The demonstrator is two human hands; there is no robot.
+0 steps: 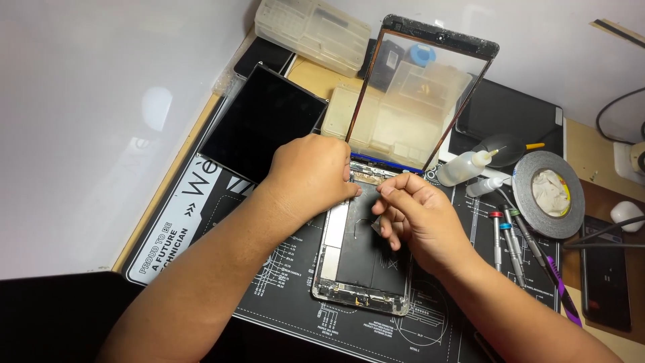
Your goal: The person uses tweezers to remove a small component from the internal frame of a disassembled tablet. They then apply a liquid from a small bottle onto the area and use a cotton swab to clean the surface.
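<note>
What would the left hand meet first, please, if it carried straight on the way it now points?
The left hand points up and right across the opened tablet. It would probably first meet the propped-up glass panel at its lower edge, though depth is hard to judge from this view.

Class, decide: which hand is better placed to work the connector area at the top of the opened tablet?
Probably the right hand: its pinched fingertips sit beside the connector strip, while the left hand rests flat on the opened tablet.

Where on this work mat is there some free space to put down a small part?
The mat is bare left of the opened tablet, below the black screen panel, though the left hand and forearm cross it. Another free strip lies in front of the tablet. The right side is crowded: screwdrivers, tape roll, squeeze bottle and the right hand.
</note>
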